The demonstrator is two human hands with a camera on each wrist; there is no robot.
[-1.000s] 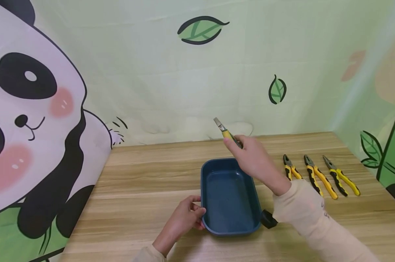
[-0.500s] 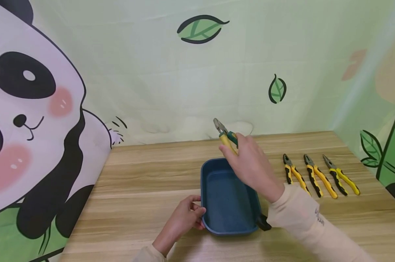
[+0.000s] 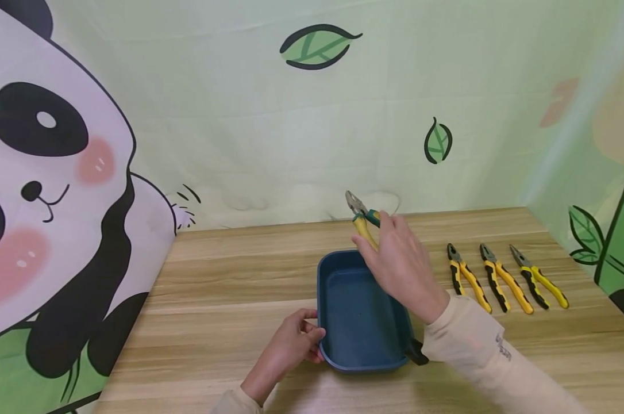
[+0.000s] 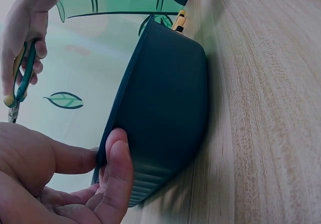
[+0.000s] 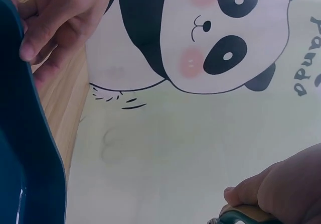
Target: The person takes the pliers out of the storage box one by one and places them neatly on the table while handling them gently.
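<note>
A deep blue rectangular dish (image 3: 364, 328) sits on the wooden table. My left hand (image 3: 291, 339) pinches its left rim near the front corner; in the left wrist view the thumb lies on the inner side and curled fingers (image 4: 118, 171) against the outer wall. My right hand (image 3: 402, 267) grips a pair of pliers (image 3: 362, 224) with yellow and green handles, held up over the dish's far right part. Their metal nose points up and away to the left. In the right wrist view only a bit of these pliers (image 5: 246, 213) shows under the thumb.
Three pliers with yellow and black handles lie in a row to the right: the left pair (image 3: 467, 276), middle pair (image 3: 504, 279) and right pair (image 3: 539, 277). Behind the table hangs a cloth (image 3: 229, 115) printed with a panda and leaves.
The pliers in my right hand have turned from edge-on to showing both handles, and shifted slightly down and right. My left hand and the dish stay put.
</note>
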